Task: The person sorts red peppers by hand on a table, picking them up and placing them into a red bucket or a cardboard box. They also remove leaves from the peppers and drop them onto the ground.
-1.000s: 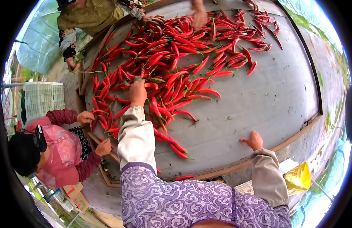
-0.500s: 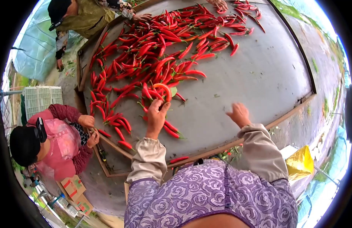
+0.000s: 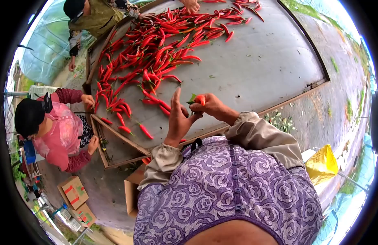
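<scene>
The right hand (image 3: 213,108) has come in from the table (image 3: 258,61); its grip is now closed on a chili (image 3: 200,99). Just left of that grip, the left hand (image 3: 178,120) stands open, off the pile (image 3: 156,51).

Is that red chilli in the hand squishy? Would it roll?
Probably firm: the chilli holds its shape pinched in the right hand. Likely light: one pinch holds it. Curved ones rest on the table; rolling seems unlikely.

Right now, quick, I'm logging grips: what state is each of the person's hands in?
Left hand: open, fingers raised, holding nothing.
Right hand: closed on a red chili pepper.
</scene>
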Tool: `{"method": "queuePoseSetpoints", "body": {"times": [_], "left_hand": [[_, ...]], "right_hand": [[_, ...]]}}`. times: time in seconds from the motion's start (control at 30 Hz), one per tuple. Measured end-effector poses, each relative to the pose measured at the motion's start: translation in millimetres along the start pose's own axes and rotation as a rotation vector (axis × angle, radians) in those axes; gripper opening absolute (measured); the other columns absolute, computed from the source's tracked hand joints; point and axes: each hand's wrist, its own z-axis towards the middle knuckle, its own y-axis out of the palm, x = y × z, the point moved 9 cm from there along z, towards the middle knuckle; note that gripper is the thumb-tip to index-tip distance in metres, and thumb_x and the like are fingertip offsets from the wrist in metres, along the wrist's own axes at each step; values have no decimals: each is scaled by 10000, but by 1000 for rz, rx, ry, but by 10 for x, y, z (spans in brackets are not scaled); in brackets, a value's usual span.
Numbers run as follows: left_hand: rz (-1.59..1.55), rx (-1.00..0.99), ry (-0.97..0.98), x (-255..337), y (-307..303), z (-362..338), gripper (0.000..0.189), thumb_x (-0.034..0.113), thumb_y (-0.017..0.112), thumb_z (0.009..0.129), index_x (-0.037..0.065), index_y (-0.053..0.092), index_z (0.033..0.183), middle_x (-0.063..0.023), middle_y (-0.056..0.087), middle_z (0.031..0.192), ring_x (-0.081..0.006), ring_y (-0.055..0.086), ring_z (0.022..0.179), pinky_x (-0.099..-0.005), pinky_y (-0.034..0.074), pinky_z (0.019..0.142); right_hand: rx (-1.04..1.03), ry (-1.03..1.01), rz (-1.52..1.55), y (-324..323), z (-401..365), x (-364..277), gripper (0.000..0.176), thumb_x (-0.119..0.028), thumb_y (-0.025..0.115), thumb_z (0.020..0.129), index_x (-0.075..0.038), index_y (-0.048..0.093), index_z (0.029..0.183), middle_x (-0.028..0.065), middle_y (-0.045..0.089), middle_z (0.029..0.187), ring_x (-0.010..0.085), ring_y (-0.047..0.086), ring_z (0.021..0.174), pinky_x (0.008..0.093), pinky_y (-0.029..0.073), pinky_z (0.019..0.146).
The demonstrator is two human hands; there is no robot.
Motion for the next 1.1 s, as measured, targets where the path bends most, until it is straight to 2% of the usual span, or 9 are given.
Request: {"method": "queuePoseSetpoints", "body": {"times": [0.1, 0.17, 0.37, 0.53, 0.63, 0.77, 0.9, 0.97, 1.1], "left_hand": [[-301, -334, 62, -149, 433, -187, 828, 19, 820, 710, 90, 422, 1433, -127, 587, 1163, -212, 622, 859, -291, 520, 734], [99, -281, 330, 147, 413, -293, 701, 86, 750, 807, 98, 425, 1429, -189, 606, 1137, -336, 629, 1000, -382, 532, 808], [20, -376, 4, -168, 572, -513, 569, 153, 674, 883, 58, 443, 1394, -197, 676, 1006, -345, 652, 901, -389, 509, 793], [-87, -339, -49, -94, 511, -556, 282, 199, 591, 956, -6, 607, 1150, -165, 677, 877, -220, 642, 776, -335, 490, 722], [-54, -408, -114, -334, 588, -570, 305, 285, 534, 1012, -1, 640, 1009, 1, 605, 779, -79, 536, 688, -237, 448, 631], [-444, -500, -298, -311, 588, -657, 310, 312, 520, 1020, 30, 634, 962, 24, 575, 752, -56, 510, 660, -215, 430, 612], [-854, -615, -564, -407, 808, -861, 315, 329, 521, 1017, 40, 627, 948, 12, 558, 776, -53, 494, 658, -205, 409, 576], [-982, -571, -577, -476, 803, -821, 327, 341, 519, 1016, 43, 609, 914, 16, 537, 769, -52, 479, 654, -207, 406, 566], [-1062, -342, -607, -665, 638, -573, 331, 339, 519, 1016, 58, 574, 850, 42, 471, 696, -58, 466, 638, -211, 391, 541]], "right_hand": [[-60, 38, -123, 29, -209, 38, 182, -195, 757, 848, -44, 663, 808, 11, 633, 735, 86, 575, 638, 258, 463, 559], [-51, -35, -218, -4, -318, 61, 196, -209, 721, 874, -35, 669, 800, 0, 605, 693, 94, 572, 651, 267, 473, 592], [-50, 26, -201, -48, -595, 134, 164, -177, 632, 952, -14, 640, 972, 28, 650, 731, 101, 607, 604, 245, 493, 530], [112, -40, -163, -246, -660, 57, 247, -246, 599, 970, -13, 625, 891, 39, 656, 737, 99, 591, 588, 242, 482, 524], [187, -109, -186, -261, -672, 21, 268, -267, 579, 977, -17, 612, 888, 49, 666, 763, 100, 592, 603, 247, 483, 528], [247, -127, -129, -297, -663, -57, 222, -258, 571, 977, -40, 578, 936, 44, 662, 780, 106, 601, 646, 252, 489, 551], [276, -131, 289, -277, -544, 0, 175, -242, 606, 968, -74, 559, 953, 50, 647, 832, 148, 626, 697, 311, 545, 674], [212, -115, 760, -122, -447, 47, 158, -239, 636, 951, -100, 564, 974, 30, 603, 801, 167, 625, 712, 359, 549, 762], [220, 68, 1015, 168, -268, 252, 168, -238, 666, 929, -123, 551, 971, -5, 537, 737, 151, 581, 666, 375, 537, 812]]}}
